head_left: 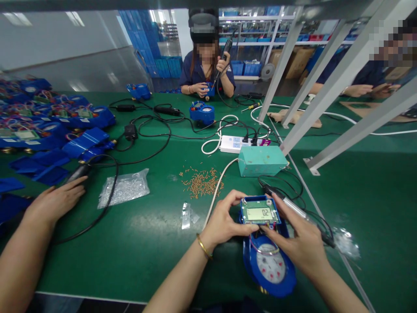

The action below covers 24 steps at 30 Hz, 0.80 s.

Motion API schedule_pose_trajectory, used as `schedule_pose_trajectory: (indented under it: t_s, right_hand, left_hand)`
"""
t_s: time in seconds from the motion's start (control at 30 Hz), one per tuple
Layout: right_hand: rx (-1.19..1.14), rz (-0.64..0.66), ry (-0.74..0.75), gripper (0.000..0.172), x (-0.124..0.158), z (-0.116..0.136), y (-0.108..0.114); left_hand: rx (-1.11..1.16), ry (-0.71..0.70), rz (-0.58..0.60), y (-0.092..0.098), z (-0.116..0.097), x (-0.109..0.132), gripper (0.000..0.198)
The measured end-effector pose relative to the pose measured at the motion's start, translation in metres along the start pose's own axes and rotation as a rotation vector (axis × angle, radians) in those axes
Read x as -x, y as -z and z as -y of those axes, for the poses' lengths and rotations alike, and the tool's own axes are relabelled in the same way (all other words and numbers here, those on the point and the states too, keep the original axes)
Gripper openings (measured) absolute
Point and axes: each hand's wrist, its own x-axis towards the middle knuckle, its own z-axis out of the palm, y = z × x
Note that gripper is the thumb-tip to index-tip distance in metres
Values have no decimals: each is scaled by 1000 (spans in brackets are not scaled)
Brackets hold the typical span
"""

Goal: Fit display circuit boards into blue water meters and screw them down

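Holding a circuit board (259,211) with a lit display above a blue water meter (270,269), the left hand (224,221) curls around the board's left edge, a gold bangle (204,246) at its wrist. The right hand (299,243) is closed on the board's lower right corner. Thin wires loop from board to meter, which sits at bottom center on the green bench (130,269). A silver corded pen tool (293,208) lies just beyond the right hand. Another person's hand (55,202) rests at left beside a black corded tool (80,172). Brass pins (202,183) lie scattered at center, near a plastic bag (124,189), a teal box (260,161) and a power strip (233,143). Blue meters (86,119) crowd the upper left of the frame.
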Motion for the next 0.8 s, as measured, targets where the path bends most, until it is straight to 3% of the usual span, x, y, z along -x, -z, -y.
schedule_pose_trajectory:
  t_s: [0.17, 0.33, 0.57, 0.8]
  right_hand:
    - [-62, 92, -41, 66, -1, -13, 0]
    - [-45, 69, -30, 60, -2, -18, -1]
    - [-39, 54, -44, 57, 1, -19, -3]
    - [-66, 35, -10, 53, -2, -15, -2]
  left_hand:
    - [14, 29, 55, 1, 0, -5, 65]
    - [12, 22, 122, 0, -7, -7, 69]
    - [-20, 100, -34, -14, -18, -4, 71]
    - [-189, 154, -115, -23, -30, -3, 63]
